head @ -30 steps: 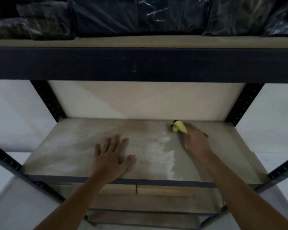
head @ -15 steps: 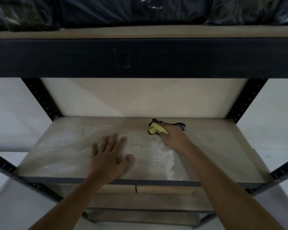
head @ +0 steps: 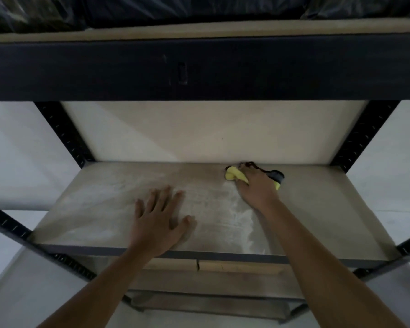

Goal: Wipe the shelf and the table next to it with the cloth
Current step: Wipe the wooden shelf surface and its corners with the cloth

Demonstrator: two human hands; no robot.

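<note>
A dusty grey shelf board (head: 100, 204) lies in a black metal rack, with pale streaks across its middle. My right hand (head: 256, 188) presses a yellow cloth with a dark edge (head: 233, 175) onto the board near the back wall, right of centre. The cloth sticks out on both sides of the hand. My left hand (head: 159, 221) rests flat on the board near its front edge, fingers spread, holding nothing. No table shows in this view.
A thick black beam (head: 199, 69) of the shelf above crosses the top, with dark plastic-wrapped bundles (head: 152, 8) on it. Black perforated uprights (head: 64, 136) stand at the corners. A lower shelf with wooden strips (head: 234, 266) lies beneath. White wall surrounds the rack.
My right hand slid the cloth leftward along the back of the shelf, then slightly back to the right. My left hand stayed planted on the board.
</note>
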